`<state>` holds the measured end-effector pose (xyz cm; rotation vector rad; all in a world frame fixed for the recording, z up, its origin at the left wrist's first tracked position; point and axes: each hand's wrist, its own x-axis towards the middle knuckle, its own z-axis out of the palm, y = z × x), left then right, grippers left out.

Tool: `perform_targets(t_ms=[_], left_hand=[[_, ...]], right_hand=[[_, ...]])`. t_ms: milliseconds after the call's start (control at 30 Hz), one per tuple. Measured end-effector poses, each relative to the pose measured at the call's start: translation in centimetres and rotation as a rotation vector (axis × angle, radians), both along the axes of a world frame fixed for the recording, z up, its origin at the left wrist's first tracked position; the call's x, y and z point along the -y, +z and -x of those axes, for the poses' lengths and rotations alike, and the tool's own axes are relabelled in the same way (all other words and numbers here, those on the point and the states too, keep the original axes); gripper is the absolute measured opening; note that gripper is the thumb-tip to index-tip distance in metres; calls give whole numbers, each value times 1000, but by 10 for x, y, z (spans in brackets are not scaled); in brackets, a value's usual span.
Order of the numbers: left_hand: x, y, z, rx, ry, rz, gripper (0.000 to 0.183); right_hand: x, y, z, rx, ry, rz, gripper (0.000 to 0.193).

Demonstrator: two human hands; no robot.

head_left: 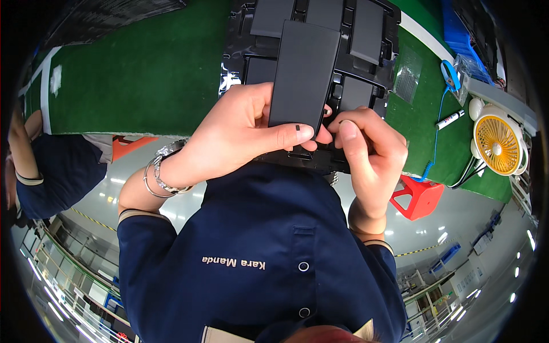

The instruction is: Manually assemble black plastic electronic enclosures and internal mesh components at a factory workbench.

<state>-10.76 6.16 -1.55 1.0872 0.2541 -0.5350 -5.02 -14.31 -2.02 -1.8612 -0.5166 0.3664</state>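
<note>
My left hand (237,128) is closed round the lower end of a flat black rectangular case (303,74), thumb across its front. A tiny black piece sits on that thumb, and another dark bit shows by a fingertip at the case's lower right edge. Just right of that corner, my right hand (372,146) has thumb and forefinger pinched together; what lies between them, if anything, is too small to make out. Beneath both hands is a glossy black moulded tray (233,57) with several similar black cases, among them one at the upper right (366,33).
The tray lies on a green bench mat (154,74). To the right are a blue coiled wrist-strap cord (436,137), a white marker (450,119), a clear plastic bag (408,77) and a yellow-and-white fan (496,146). A red stool (420,197) stands below; another person (54,171) is at far left.
</note>
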Motion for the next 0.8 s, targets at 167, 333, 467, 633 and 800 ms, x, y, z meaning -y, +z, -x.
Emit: perform_targets(t_ms=[167, 333, 467, 633, 800], left_hand=[[1, -3, 3, 56, 50, 6, 33], [0, -1, 2, 101, 41, -87, 26], [-1, -4, 4, 182, 34, -151, 24], [-4, -1, 5, 217, 0, -203, 24], [-3, -2, 6, 259, 12, -221, 25]], right_hand=[[-7, -3, -1, -33, 2, -16, 7], [-9, -3, -4, -55, 34, -12, 9], [-10, -2, -7, -87, 65, 3, 11], [-12, 0, -8, -125, 81, -1, 13], [-13, 2, -9, -158, 86, -9, 13]])
